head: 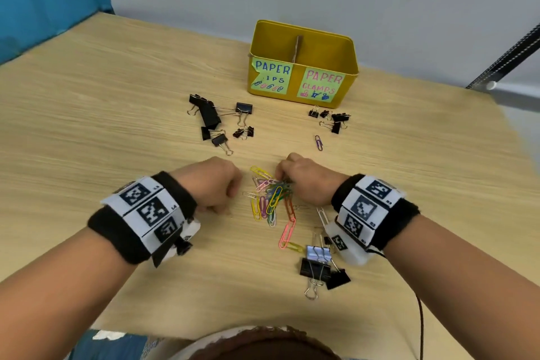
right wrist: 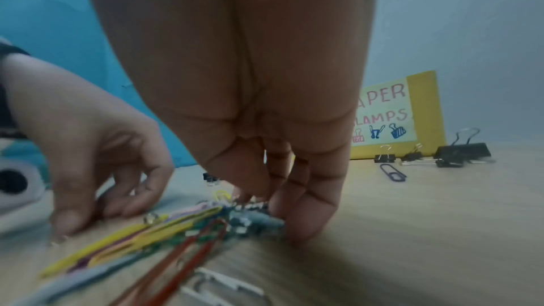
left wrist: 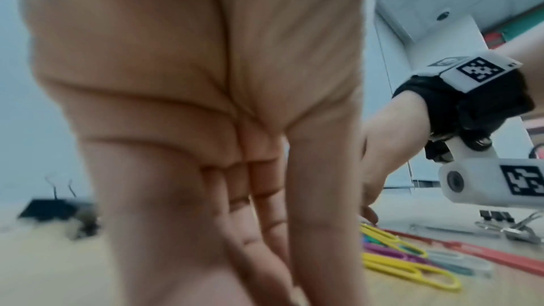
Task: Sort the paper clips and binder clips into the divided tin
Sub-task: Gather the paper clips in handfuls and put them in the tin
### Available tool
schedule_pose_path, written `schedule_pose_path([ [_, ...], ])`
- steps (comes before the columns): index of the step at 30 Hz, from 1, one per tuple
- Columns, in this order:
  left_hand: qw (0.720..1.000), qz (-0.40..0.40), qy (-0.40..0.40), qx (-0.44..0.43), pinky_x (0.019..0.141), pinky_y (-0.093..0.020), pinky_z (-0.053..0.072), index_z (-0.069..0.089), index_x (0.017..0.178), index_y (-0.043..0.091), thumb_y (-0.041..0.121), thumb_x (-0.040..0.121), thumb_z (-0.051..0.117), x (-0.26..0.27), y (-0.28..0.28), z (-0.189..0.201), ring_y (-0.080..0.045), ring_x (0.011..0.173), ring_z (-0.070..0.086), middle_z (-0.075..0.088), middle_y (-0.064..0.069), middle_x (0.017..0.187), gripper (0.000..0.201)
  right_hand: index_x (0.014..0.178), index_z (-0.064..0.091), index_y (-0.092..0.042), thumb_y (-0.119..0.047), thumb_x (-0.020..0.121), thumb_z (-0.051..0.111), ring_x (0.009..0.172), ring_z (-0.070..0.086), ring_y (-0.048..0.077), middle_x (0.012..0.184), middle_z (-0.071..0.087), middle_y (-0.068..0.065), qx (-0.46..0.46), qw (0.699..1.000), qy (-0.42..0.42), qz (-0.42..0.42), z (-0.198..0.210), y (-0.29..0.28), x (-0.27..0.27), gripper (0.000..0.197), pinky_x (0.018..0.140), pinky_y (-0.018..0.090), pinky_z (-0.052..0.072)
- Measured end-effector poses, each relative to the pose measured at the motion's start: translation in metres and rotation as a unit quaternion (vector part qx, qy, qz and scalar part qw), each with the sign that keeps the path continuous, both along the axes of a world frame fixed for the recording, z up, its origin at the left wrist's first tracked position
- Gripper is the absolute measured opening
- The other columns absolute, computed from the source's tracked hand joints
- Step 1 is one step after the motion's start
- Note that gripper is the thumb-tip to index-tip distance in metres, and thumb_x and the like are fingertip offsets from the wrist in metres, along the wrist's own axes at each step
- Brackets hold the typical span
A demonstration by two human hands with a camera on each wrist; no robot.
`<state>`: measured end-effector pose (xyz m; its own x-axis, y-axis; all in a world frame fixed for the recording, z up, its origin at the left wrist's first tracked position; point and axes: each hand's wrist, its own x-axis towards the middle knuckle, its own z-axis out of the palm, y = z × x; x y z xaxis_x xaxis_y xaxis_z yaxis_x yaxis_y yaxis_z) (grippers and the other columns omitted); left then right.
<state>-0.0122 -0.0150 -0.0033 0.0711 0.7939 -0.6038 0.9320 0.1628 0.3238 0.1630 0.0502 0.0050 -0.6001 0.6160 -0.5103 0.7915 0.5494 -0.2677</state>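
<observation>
Pale wooden table (head: 102,126) under a grey wall: at its near centre lies a heap of coloured paper clips (head: 270,199), the right hand (head: 304,178) curled down on its far edge with fingertips closing on several clips, the left hand (head: 210,184) loosely curled just beside the heap, fingertips on the table, holding nothing that can be seen. Sorting looks barely begun; the yellow divided tin (head: 302,67), labelled for paper clips left and clamps right, stands at the far side and shows nothing inside from here. One purple paper clip (head: 318,142) lies apart, far right. Black binder clips (head: 216,120) wait in groups far left, far right and near right, none blocking the tin
</observation>
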Motion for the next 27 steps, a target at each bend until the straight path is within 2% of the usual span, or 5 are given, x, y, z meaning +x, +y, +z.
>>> schedule_pose_path([
  [5, 0.994, 0.015, -0.047, 0.093, 0.049, -0.019, 0.040, 0.051, 0.064, 0.022, 0.000, 0.072, 0.070, 0.023, 0.021, 0.000, -0.014, 0.061, 0.055, 0.055, 0.004, 0.066, 0.030, 0.117, 0.062, -0.008, -0.002, 0.091, 0.041, 0.110, 0.056, 0.021, 0.124, 0.061, 0.008, 0.032, 0.988, 0.075, -0.132, 0.012, 0.040, 0.006, 0.034, 0.091, 0.022, 0.039],
  [11, 0.991, -0.022, -0.007, 0.131, 0.094, -0.034, 0.044, 0.050, 0.124, 0.021, 0.018, 0.070, 0.078, 0.044, 0.033, 0.003, -0.021, 0.113, 0.044, 0.044, -0.005, 0.120, 0.061, 0.127, 0.053, -0.008, 0.006, 0.088, 0.042, 0.124, 0.047, 0.032, 0.137, 0.043, 0.015, 0.104, 0.980, 0.001, -0.172, -0.008, 0.068, 0.019, 0.043, 0.106, 0.036, 0.040],
  [17, 0.991, -0.055, -0.092, 0.086, 0.078, -0.022, 0.040, 0.057, 0.117, 0.016, 0.020, 0.077, 0.072, 0.034, 0.020, 0.002, -0.013, 0.091, 0.050, 0.059, -0.005, 0.113, 0.043, 0.122, 0.057, -0.010, 0.000, 0.087, 0.044, 0.117, 0.050, 0.025, 0.125, 0.052, 0.013, -0.001, 0.997, 0.063, -0.043, 0.000, 0.014, 0.027, 0.039, 0.095, 0.022, 0.035],
  [21, 0.996, -0.041, -0.069, 0.045, 0.093, -0.034, 0.047, 0.049, 0.122, 0.027, 0.032, 0.063, 0.082, 0.020, 0.002, 0.004, -0.016, 0.102, 0.050, 0.042, 0.000, 0.110, 0.068, 0.135, 0.040, -0.019, -0.020, 0.082, 0.061, 0.119, 0.048, 0.022, 0.130, 0.043, 0.007, 0.001, 0.996, 0.019, -0.082, 0.009, -0.006, 0.062, 0.057, 0.099, 0.028, 0.039],
  [27, 0.996, -0.062, 0.023, 0.065, 0.094, -0.037, 0.046, 0.036, 0.129, 0.015, 0.054, 0.056, 0.079, 0.067, -0.009, 0.005, -0.025, 0.112, 0.046, 0.041, -0.010, 0.123, 0.094, 0.127, 0.044, -0.010, -0.019, 0.073, 0.072, 0.095, 0.043, 0.016, 0.124, 0.051, 0.009, 0.017, 0.996, -0.055, -0.073, 0.006, -0.022, 0.051, 0.062, 0.077, 0.023, 0.037],
])
